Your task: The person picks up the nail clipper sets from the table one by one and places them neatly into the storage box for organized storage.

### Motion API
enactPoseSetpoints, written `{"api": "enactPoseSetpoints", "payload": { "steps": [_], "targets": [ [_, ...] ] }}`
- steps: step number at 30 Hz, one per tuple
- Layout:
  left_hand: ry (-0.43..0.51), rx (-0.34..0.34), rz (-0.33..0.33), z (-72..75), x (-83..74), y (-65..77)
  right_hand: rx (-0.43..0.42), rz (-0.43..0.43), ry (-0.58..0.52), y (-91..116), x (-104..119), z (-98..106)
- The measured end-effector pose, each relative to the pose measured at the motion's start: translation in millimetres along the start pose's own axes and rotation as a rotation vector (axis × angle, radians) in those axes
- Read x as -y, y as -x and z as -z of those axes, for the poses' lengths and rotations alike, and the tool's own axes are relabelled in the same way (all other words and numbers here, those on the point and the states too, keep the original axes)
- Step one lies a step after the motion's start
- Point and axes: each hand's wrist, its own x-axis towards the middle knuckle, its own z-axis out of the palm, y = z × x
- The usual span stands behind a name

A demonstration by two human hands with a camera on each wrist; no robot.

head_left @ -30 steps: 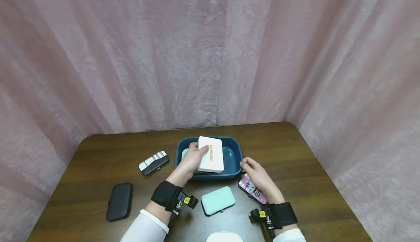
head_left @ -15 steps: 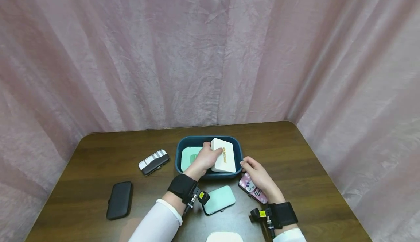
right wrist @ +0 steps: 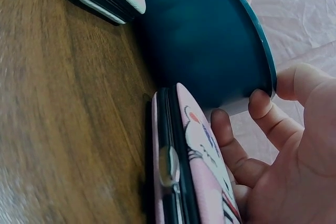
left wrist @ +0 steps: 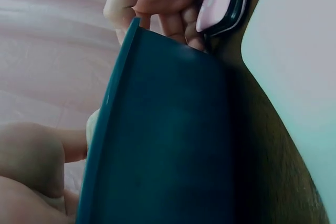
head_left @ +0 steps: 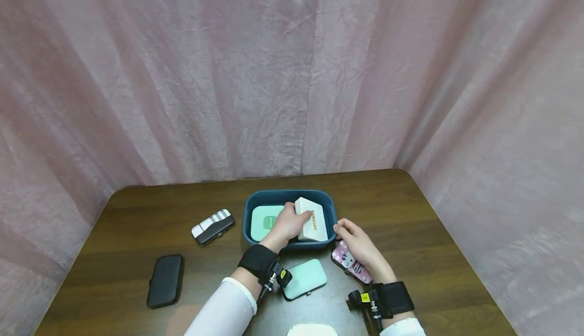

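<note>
A white case lettered MANICURE (head_left: 313, 224) sits tilted in the right part of a dark teal bin (head_left: 258, 195), gripped at its left side by my left hand (head_left: 288, 224). Left of it in the bin lies a mint case (head_left: 263, 219). My right hand (head_left: 358, 242) pinches the bin's right rim between thumb and fingers; the right wrist view shows the fingertips on the bin wall (right wrist: 210, 40). Just under that hand is a pink cartoon-print case (head_left: 349, 262). In the left wrist view the bin wall hides most of what the left hand holds.
A mint clasp case (head_left: 306, 277) lies in front of the bin, partly behind the left wrist camera. A white item (head_left: 312, 330) is cut off at the bottom edge. To the left are a striped black-and-white case (head_left: 213, 227) and a black case (head_left: 165, 280).
My left hand has moved right with the white case, from over the bin's middle down into its right part, uncovering the mint case. The right hand has stayed at the rim.
</note>
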Motion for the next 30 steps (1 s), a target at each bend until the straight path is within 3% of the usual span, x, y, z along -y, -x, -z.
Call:
{"api": "enactPoseSetpoints", "payload": {
  "steps": [9, 13, 18, 20, 30],
  "targets": [
    [-0.032, 0.088, -0.014, 4.7, -1.7, 7.2, -0.009, 0.048, -0.017, -3.2, -3.7, 0.3],
    [-0.138, 0.104, -0.043, 7.0, -5.8, 11.9, -0.002, 0.037, -0.020, -2.3, -2.7, 0.5],
    [-0.425, 0.067, -0.069, 4.8, -13.7, 14.1, -0.012, 0.028, -0.008, -1.6, -1.8, 0.7],
    [-0.499, 0.050, -0.068, 3.3, -15.4, 13.0, -0.014, 0.026, -0.008, -1.8, -1.7, 0.7],
    [-0.618, -0.038, -0.096, 2.1, -16.5, 12.4, -0.010, 0.023, -0.008, -1.2, -3.4, 1.5]
  ]
}}
